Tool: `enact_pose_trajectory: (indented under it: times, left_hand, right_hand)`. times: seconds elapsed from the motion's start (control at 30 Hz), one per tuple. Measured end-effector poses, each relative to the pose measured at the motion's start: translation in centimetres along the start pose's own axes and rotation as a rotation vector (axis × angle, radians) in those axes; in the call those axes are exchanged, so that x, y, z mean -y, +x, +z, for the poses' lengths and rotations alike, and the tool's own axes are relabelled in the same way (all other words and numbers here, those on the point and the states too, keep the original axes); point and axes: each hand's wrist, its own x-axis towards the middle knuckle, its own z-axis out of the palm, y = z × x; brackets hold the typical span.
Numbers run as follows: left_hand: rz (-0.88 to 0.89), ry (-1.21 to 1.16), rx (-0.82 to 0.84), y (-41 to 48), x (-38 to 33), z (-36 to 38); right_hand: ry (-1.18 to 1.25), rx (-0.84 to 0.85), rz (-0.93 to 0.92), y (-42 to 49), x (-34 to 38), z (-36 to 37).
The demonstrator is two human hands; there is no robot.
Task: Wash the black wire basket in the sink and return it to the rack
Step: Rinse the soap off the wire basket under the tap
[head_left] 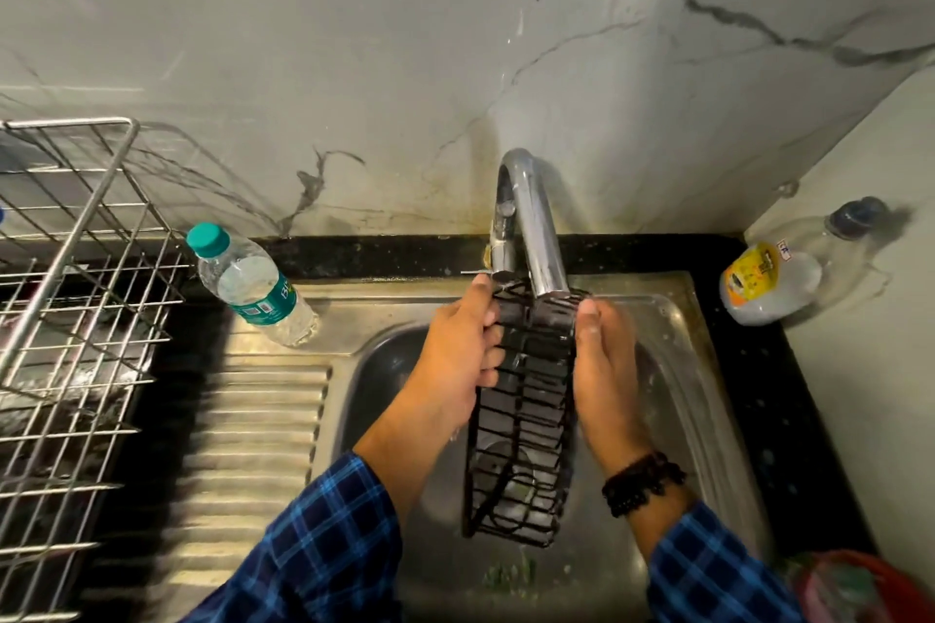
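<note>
While both forearms reach forward over the sink, the head view shows the following.

Left hand pose: the left hand stretches up from a blue plaid sleeve, palm turned inward toward the basket's left side.
Left grip: fingers curl around the left edge wires near the top end, clamped on the black wire basket.
Right hand pose: the right hand extends alongside the basket's right side, with a black bead bracelet at the wrist.
Right grip: the thumb presses the top right corner and the palm lies against the right edge; its fingers are hidden behind the basket, though the hand seems closed on it.
Basket: long and narrow, held lengthwise between the two hands above the steel sink, its far end right under the spout of the chrome tap.
Rack: a metal wire rack stands at the left on the dark surface, well apart from the basket.
Left of tap: a clear water bottle with a teal cap stands at the sink's back corner.
Right corner: a plastic bottle with a yellow label lies tilted against the wall.
</note>
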Motion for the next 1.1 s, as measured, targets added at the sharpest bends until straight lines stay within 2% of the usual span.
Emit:
enact_pose_trajectory:
  times: [0.17,0.27,0.37,0.43,0.6,0.73,0.83,0.93,1.1]
  left_hand:
    - [0.132,0.308,-0.001,-0.4,0.5,-0.5]
    - [0.097,0.459,0.048,0.3,0.3,-0.3]
    - [-0.092,0.435,0.164,1.0,-0.9,-0.8]
    - [-0.156,0.444,0.188,1.5,-1.1,-0.5]
    - [-0.083,0.639,0.123,2.4,-0.6,0.4]
    - [-0.111,0.634,0.165,2.7,-0.6,0.4]
    - [-0.116,0.612,0.178,3.0,-0.5,0.3]
    - [-0.125,0.527,0.138,3.2,-0.1,0.0]
    - [-0.308,0.191,-0.058,2.8,-0.1,0.8]
  right_hand:
    - [-0.070,0.017,-0.014,-0.2,0.1,-1.1]
    - [-0.169,0.048,-0.002,0.1,-0.4,-1.7]
    - [-0.263,0.138,-0.054,0.4,-0.7,-2.3]
    - [-0.378,0.196,-0.132,0.6,-0.6,-2.4]
    - [-0.522,0.326,-0.276,1.5,-0.1,-2.8]
    - [-0.602,0.461,-0.374,1.7,-0.3,-3.1]
    - [-0.567,0.527,-0.348,1.8,-0.6,-3.0]
    - [-0.449,0.478,-0.306,2.3,-0.7,-2.3]
    - [-0.233,0.192,-0.183,2.7,0.7,-1.1]
